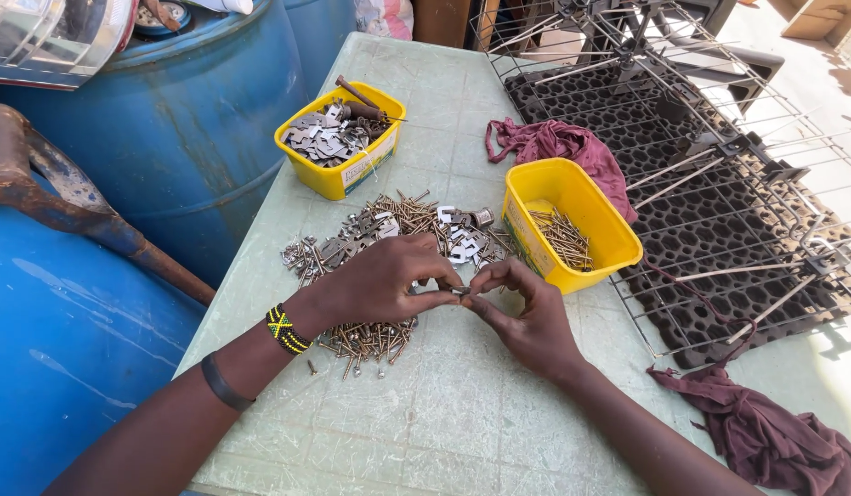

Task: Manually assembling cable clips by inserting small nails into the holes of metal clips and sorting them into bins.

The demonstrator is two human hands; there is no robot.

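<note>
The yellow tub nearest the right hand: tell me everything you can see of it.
The yellow tub is a rectangular open container, plastic by its look, with a printed label on its left side wall. It stands upright on the pale green table, turned at an angle, just above the right hand without touching it. Inside lies a shallow heap of screws at the bottom; most of it is empty. A maroon cloth lies behind it, and a loose pile of screws and small metal plates to its left.
</note>
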